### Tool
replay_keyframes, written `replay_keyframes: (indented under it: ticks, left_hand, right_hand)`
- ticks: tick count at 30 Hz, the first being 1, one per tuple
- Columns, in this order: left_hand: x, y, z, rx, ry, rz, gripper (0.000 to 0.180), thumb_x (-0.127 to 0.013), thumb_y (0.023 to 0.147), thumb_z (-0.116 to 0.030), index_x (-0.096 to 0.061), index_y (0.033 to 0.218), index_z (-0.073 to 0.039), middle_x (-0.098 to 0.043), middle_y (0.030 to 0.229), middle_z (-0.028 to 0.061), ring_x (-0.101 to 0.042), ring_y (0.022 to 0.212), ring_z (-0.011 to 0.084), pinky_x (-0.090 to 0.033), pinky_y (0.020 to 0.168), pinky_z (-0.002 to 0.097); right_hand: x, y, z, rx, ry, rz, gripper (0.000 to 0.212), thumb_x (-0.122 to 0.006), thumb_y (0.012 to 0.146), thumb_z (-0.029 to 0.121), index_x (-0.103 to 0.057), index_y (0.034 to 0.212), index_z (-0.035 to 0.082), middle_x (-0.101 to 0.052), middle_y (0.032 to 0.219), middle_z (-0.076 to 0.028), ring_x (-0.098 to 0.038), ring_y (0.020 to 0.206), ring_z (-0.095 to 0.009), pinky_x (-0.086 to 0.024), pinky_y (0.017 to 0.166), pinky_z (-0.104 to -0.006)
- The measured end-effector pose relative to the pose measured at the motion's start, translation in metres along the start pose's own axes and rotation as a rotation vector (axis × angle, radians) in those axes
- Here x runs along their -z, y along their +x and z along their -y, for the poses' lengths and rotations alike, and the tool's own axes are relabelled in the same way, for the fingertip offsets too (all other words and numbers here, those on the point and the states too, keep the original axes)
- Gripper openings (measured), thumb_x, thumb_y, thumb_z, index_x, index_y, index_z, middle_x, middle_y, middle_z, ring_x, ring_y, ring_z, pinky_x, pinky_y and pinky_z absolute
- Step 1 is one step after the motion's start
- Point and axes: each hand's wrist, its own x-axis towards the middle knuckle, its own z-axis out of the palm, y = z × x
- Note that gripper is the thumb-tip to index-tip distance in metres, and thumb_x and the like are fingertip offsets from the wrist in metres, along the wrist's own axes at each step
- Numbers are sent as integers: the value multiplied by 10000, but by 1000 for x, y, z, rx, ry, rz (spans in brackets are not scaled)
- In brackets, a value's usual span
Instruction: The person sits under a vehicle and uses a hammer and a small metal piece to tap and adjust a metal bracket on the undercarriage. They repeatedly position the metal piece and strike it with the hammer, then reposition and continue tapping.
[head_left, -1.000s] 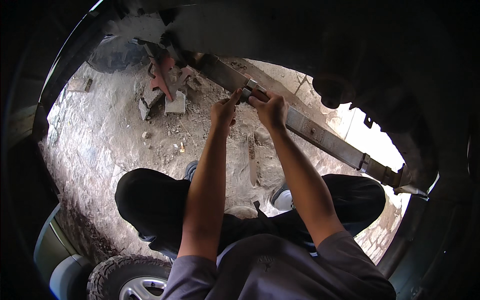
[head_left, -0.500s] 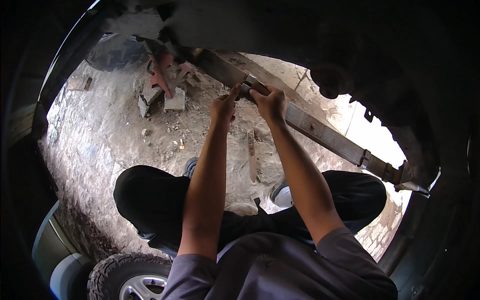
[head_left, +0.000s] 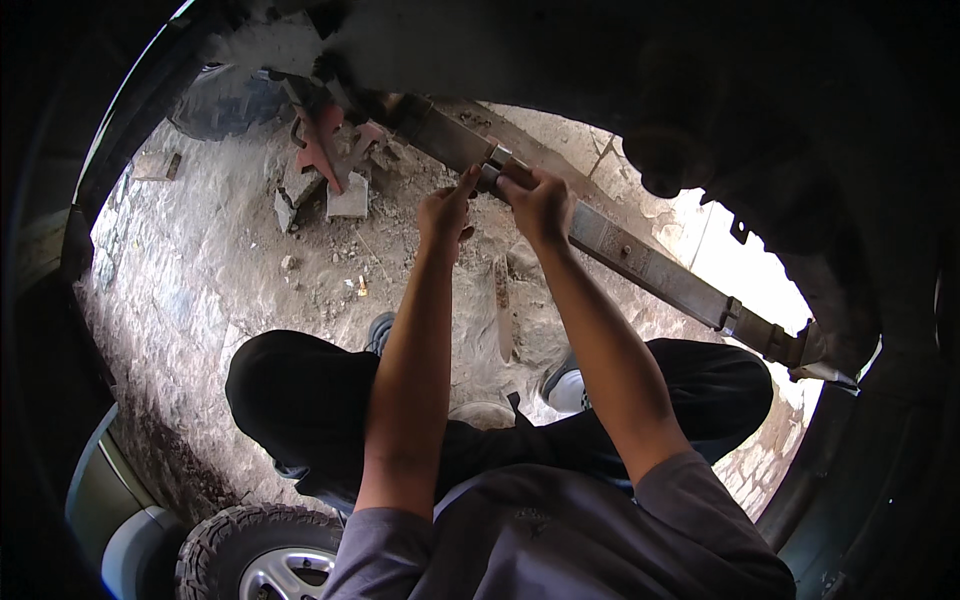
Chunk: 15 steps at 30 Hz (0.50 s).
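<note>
Spreading around the person, who sits with legs folded, is a pale brown, rough ground [head_left: 180, 290] of dirt and stone, brightly lit at the far right. A broad, dark, curved body [head_left: 480, 60] closes over the upper part of the view. Before the person stretches a long, grey-brown, flat-sided metal beam [head_left: 648, 268]. Its long axis is slanted: one end points to the far left, the other comes nearer, toward the right. At the lower left stands a black, deeply treaded tyre [head_left: 205, 560] with a silver spoked rim. Farther off, a red, notched metal stand [head_left: 318, 145] is beside a grey, square-edged block [head_left: 348, 198]. A narrow, rusty strip [head_left: 503, 310] lies on the ground, below the beam. The left hand [head_left: 445, 212] and right hand [head_left: 543, 208], both with curled fingers, meet at a small, silver, square metal collar [head_left: 492, 170] on the beam; this place is small and shadowed, so I cannot tell whether they grip it or only press.
</note>
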Motion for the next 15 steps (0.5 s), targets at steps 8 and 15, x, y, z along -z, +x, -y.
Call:
replay_keyframes:
  ticks: [8, 15]
  left_hand:
    - [-5, -2, -3, 20, 46, -68, 532, -817, 837, -567, -681, 905, -58, -439, 693, -44, -456, 572, 90, -630, 771, 461]
    - [-8, -5, -6, 16, 63, -84, 563, -821, 829, -571, -689, 891, -27, -422, 654, -30, -482, 561, 108, -651, 745, 477]
  right_hand:
    - [-7, 9, -12, 31, -79, -55, 378, -840, 780, 348, -810, 1078, 118, -793, 960, -122, -761, 900, -235, -565, 851, -349]
    - [-14, 7, -11, 39, 12, -131, 340, -823, 796, 318, -812, 1076, 126, -795, 963, -105, -765, 901, -250, -568, 848, -371]
